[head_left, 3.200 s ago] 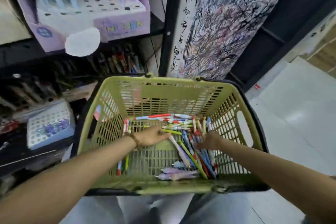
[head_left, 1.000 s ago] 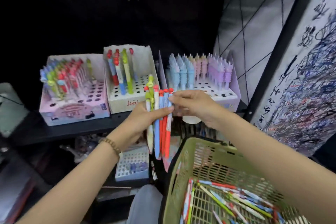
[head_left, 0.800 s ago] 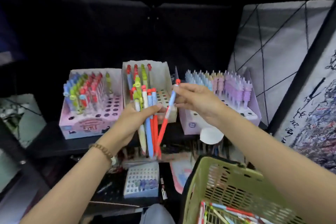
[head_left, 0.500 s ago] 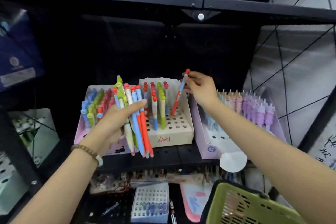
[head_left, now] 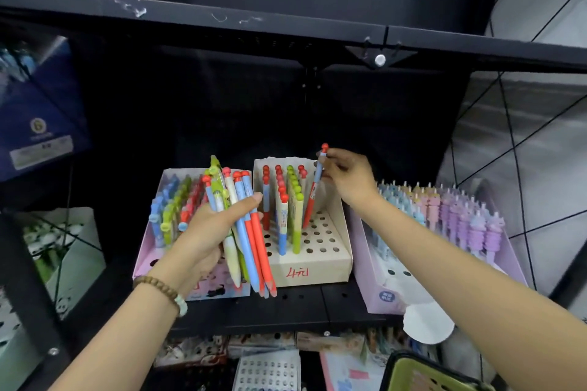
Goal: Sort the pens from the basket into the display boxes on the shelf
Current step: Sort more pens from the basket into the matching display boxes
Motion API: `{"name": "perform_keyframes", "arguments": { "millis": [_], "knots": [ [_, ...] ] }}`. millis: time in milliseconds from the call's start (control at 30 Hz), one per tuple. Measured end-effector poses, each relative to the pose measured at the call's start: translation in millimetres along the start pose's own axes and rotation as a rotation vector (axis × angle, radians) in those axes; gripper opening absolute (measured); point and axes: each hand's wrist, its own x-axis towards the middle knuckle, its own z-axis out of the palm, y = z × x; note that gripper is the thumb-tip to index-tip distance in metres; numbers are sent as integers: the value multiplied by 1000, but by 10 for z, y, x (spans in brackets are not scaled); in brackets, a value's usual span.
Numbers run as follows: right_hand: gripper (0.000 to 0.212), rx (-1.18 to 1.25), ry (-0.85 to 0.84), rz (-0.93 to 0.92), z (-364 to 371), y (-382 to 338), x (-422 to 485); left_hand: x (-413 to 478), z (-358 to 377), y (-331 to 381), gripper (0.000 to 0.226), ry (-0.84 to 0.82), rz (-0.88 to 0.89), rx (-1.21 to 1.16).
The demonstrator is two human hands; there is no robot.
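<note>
Right hand [head_left: 346, 178]: grip clamped, thumb and fingertips pinching the upper end of one red-and-blue pen [head_left: 313, 197] just under its red knob. The pen is tilted, top leaning right, and its lower tip is down among the far holes of the cream display box [head_left: 314, 270]; cannot tell if the tip is seated in a hole. Beside it in that box, to the left, stand rows of pens [head_left: 282, 206] with red and green tops, upright; the near rows of holes are unfilled. Left hand [head_left: 206, 232]: grip closed round a bundle of pens [head_left: 251, 251], thumb laid across the front, tops up, tips pointing down and slightly right. The bundle is held in front of the seam between the cream box and the pink display box [head_left: 144, 251] to its left, which holds blue, green and red pens. A beaded bracelet [head_left: 158, 287] sits on the left wrist. Right of the cream box is the lilac display box [head_left: 381, 279], packed with pastel pens [head_left: 460, 216]; a round white tag [head_left: 427, 324] hangs off its near edge. All three boxes sit side by side on the black shelf [head_left: 301, 308]. The green basket [head_left: 422, 371] is low at near right; only its rim shows.
</note>
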Motion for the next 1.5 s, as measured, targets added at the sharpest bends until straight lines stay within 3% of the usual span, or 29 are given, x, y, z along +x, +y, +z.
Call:
{"name": "perform_keyframes", "arguments": {
  "millis": [233,400,500,600,733,867,967,1033,1100,1167,1333,1500],
  "knots": [
    [19,1,34,-16,-55,55,-12,-19,4,8,41,4,4,-24],
    [9,61,64,31,-76,152,-54,-7,24,-13,31,17,-9,-37],
    [13,-139,15,-14,-45,222,-50,2,21,-30,26,29,-5,-36],
    [14,-299,-67,-63,35,207,-37,6,32,-35,28,34,-8,-28],
    [11,-372,-108,7,131,254,-112,-24,76,-36,32,30,-17,-60],
    [15,-320,-138,112,48,159,-209,-85,99,-25,42,32,-26,-61],
    [10,-249,-59,-51,-25,-139,-332,-144,146,-13,41,-41,-19,-62],
    [16,-201,-192,-90,-13,-355,-509,-179,227,10,39,-95,-10,-61],
    [23,-187,-379,-1,40,-483,-678,-196,323,28,39,-133,12,-32],
    [24,-189,-458,80,66,-521,-751,-224,398,45,40,-159,40,-3],
    [19,-18,-373,198,-2,-575,-666,-248,274,89,40,-133,31,-39],
    [20,55,-222,126,-154,-685,-475,-232,-85,141,35,-57,98,-41]
  ]
}}
